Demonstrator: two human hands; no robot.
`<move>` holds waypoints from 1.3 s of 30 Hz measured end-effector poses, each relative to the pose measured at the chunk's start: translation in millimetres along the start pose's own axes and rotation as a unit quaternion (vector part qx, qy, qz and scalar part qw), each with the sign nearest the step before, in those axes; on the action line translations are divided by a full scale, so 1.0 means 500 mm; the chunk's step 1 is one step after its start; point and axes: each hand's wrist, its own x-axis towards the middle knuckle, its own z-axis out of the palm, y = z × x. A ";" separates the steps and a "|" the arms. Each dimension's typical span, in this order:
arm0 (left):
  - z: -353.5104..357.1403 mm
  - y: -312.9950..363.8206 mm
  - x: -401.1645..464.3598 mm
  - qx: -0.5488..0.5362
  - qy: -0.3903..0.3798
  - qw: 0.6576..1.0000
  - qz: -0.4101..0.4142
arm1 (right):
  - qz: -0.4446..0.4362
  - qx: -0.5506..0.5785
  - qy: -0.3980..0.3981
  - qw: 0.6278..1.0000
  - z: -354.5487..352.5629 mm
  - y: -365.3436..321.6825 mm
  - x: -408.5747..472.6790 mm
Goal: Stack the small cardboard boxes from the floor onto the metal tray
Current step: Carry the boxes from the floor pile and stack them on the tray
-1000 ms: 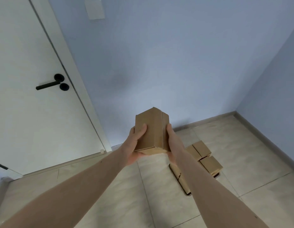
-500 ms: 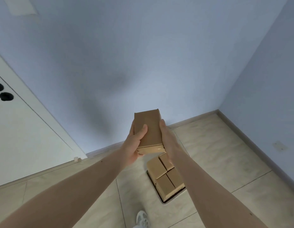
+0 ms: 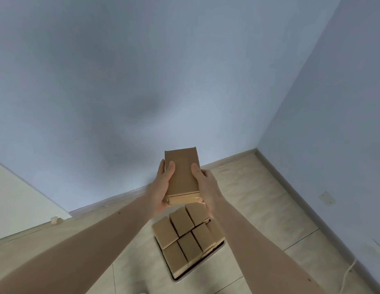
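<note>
The view has swung right over the last second: the white door and its black handle have slid almost out of sight, leaving blue wall, tiled floor (image 3: 259,200) and the metal tray (image 3: 208,258) now nearly straight below the arms. I'd judge that as the person having carried the load across and lined up to set it down. The tray already bears a layer of small cardboard boxes (image 3: 185,237) packed side by side. The carried cardboard box (image 3: 182,175) hangs in the air above the tray's far end. The left hand (image 3: 162,187) wraps its left side, thumb on the upper face; the right hand (image 3: 206,185) grips the opposite side likewise.
</note>
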 end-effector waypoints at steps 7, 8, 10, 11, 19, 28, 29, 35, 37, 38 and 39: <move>0.186 -0.096 0.094 0.015 0.073 0.997 -0.001 | 0.039 -0.031 -0.041 0.998 -0.209 0.017 0.099; 0.208 -0.115 0.110 0.013 0.086 0.996 -0.009 | 0.047 -0.044 -0.044 0.997 -0.238 0.020 0.112; 0.245 -0.160 0.136 0.006 0.094 0.995 -0.028 | 0.055 -0.071 -0.042 0.995 -0.293 0.034 0.132; 0.259 -0.186 0.148 0.003 0.095 0.995 -0.041 | 0.060 -0.081 -0.043 0.994 -0.320 0.048 0.144; 0.300 -0.347 0.245 0.022 0.085 0.994 -0.069 | 0.102 -0.089 -0.024 0.991 -0.443 0.172 0.240; 0.239 -0.588 0.430 0.137 0.085 0.985 -0.061 | 0.067 -0.037 0.009 0.997 -0.496 0.448 0.402; 0.230 -0.619 0.452 0.176 0.093 0.979 -0.053 | 0.061 -0.032 0.016 0.997 -0.501 0.489 0.423; 0.166 -0.786 0.564 0.308 0.109 0.945 0.005 | 0.050 -0.041 0.040 0.997 -0.504 0.717 0.536; 0.141 -0.846 0.614 0.376 0.111 0.920 0.026 | 0.035 -0.035 0.050 0.998 -0.510 0.795 0.585; 0.132 -0.870 0.635 0.411 0.118 0.903 0.037 | 0.029 -0.033 0.052 0.998 -0.513 0.825 0.607; 0.124 -0.893 0.653 0.441 0.125 0.888 0.044 | 0.026 -0.032 0.052 0.998 -0.518 0.853 0.626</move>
